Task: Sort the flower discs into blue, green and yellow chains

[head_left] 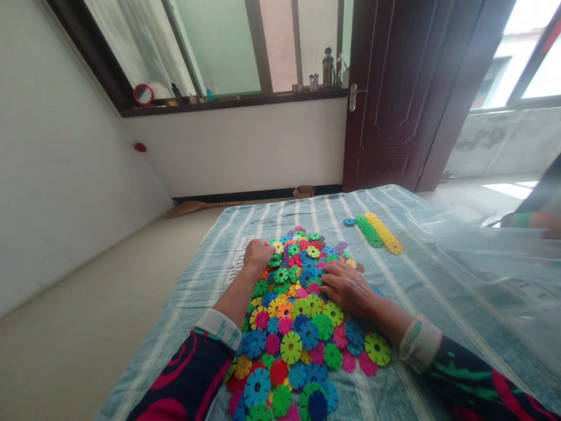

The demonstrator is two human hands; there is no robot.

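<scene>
A heap of colourful notched plastic discs (291, 347) spreads over the striped bedsheet in front of me. My left hand (258, 255) is closed at the heap's far left edge, its fingers curled in. Beside its fingertips lies a pale yellow disc (277, 247); whether they pinch it or another one is hidden. Across the heap on the right, my right hand (348, 286) rests with its fingers stretched over the discs, touching blue ones (307, 276). Farther right lie a row of green discs (369, 231), a row of yellow discs (384, 234) and one blue disc (349, 221).
A blurred clear plastic container (491, 242) is at the right, with part of another person (539, 199) behind it. Beyond the striped bedsheet (193, 316) stand a dark red door (394, 88) and a window ledge (245, 104) holding small items. A small cardboard box (303, 192) sits by the wall.
</scene>
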